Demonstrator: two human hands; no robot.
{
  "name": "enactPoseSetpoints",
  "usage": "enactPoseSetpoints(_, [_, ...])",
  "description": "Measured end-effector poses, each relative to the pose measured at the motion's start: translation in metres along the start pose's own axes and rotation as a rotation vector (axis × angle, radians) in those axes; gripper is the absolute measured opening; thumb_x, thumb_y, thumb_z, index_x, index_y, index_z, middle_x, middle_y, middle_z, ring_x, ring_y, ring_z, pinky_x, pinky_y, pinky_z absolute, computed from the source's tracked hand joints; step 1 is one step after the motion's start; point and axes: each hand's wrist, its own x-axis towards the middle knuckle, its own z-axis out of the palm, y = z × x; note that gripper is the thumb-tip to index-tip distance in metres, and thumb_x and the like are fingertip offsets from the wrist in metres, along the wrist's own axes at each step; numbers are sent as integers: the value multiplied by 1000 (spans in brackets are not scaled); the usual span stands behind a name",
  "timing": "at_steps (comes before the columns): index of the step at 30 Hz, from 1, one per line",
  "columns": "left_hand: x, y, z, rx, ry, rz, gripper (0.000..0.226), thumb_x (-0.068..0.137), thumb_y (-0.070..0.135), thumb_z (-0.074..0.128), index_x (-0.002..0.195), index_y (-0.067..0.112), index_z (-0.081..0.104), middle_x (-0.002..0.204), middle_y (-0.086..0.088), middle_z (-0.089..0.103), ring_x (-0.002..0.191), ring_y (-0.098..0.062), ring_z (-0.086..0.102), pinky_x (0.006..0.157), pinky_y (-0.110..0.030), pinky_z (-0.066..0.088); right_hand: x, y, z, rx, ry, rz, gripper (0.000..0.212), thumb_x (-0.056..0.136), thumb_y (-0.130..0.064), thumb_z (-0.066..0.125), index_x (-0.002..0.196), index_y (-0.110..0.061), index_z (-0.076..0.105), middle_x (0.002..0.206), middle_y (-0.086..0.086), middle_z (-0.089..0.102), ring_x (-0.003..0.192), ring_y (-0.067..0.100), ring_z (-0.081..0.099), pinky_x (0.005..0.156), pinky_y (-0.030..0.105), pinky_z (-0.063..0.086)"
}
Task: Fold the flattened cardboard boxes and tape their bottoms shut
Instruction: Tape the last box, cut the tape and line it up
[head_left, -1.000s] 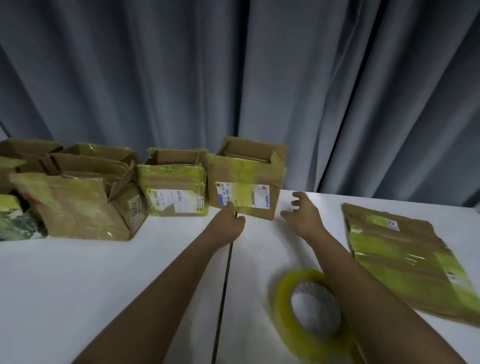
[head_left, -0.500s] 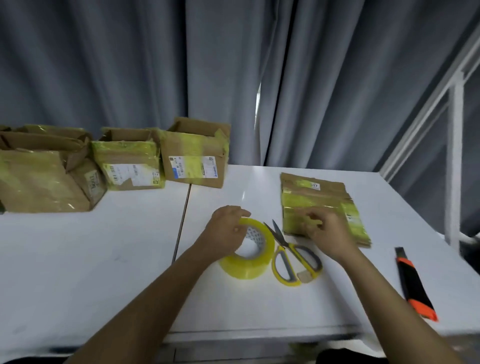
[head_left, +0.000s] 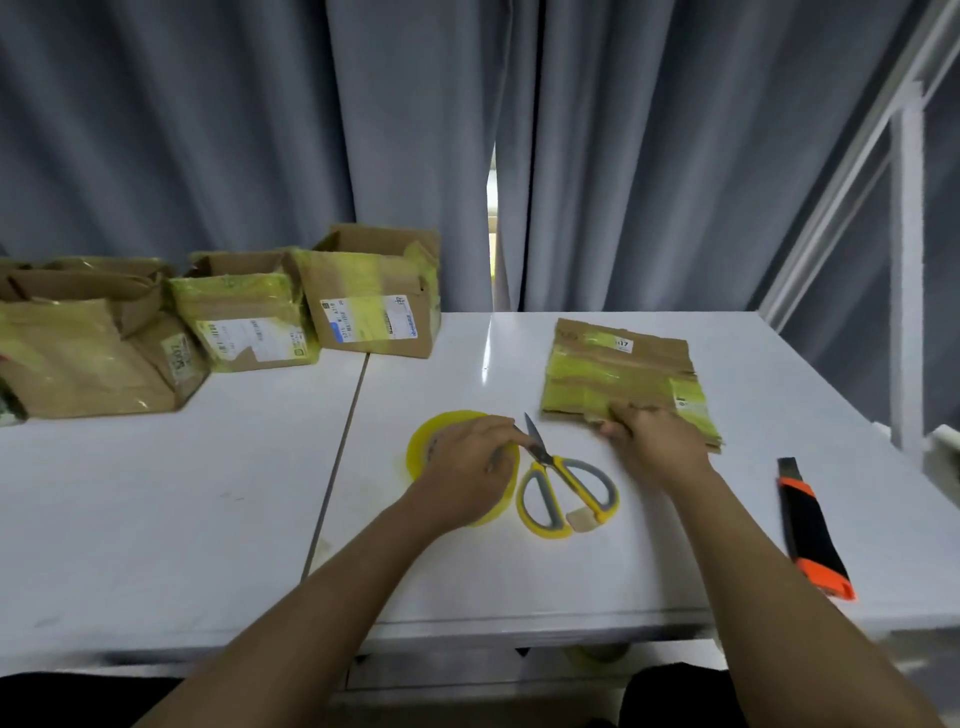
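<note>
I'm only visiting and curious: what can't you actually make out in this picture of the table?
- Head view: the left hand covers most of the yellow roll of packing tape; its loose end is hidden.
- The right hand hides the near edge of the flattened brown cardboard box; its grip is unclear.
- Shipping label print on the folded brown cardboard boxes is too small.
- The leftmost box is cut off by the frame edge.

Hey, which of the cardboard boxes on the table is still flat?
The box under the right hand, right of the scissors. It lies flat on the table; the other boxes along the back left stand folded up.
</note>
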Motion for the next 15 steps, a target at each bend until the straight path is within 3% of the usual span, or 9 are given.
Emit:
enactPoseSetpoints(2, [3,0,3,-42,32,-3,31,88,5,51,111,17,68,128,-3,58,123,-17,51,106,-28,35,-1,-9,-16,-29,152,24,40,104,-37,29,126,-13,51,117,13,62,106,34,58,68,34,38])
enactPoseSetpoints(4, [7,4,0,-126,69,-41,34,90,2,51,117,20,63,129,3,54,122,-13,50,100,-19,36,-4,-19,-32,10,419,-11,36,104,-29,31,119,-7,56,101,16,67,90,36,63,61,33,37])
enactPoseSetpoints(6, [11,10,-10,-232,98,-109,36,94,8,49,126,23,56,129,8,49,118,-10,49,92,-13,35,-10,-34,-47,107,684,-85,33,99,-23,37,104,-4,64,78,13,67,64,33,63,52,26,32])
enactPoseSetpoints(8, [14,13,-26,-331,133,-169,39,97,18,48,135,26,47,139,8,44,126,-8,42,99,-17,34,-18,-49,-59,208,888,-146,32,94,-19,39,97,-6,68,70,8,65,55,30,60,48,24,32])
enactPoseSetpoints(12, [8,9,-68,-416,321,-215,50,98,24,48,145,27,31,151,7,30,139,-10,29,111,-28,28,-37,-82,-83,499,972,-263,34,96,-23,40,99,-6,69,78,2,68,69,15,52,55,17,34])
enactPoseSetpoints(15, [-9,-4,-103,-380,527,-191,63,97,28,50,150,24,16,157,4,12,144,-11,13,118,-33,16,-52,-112,-105,775,921,-277,36,96,-28,38,96,-6,67,70,-2,61,65,11,49,55,16,32])
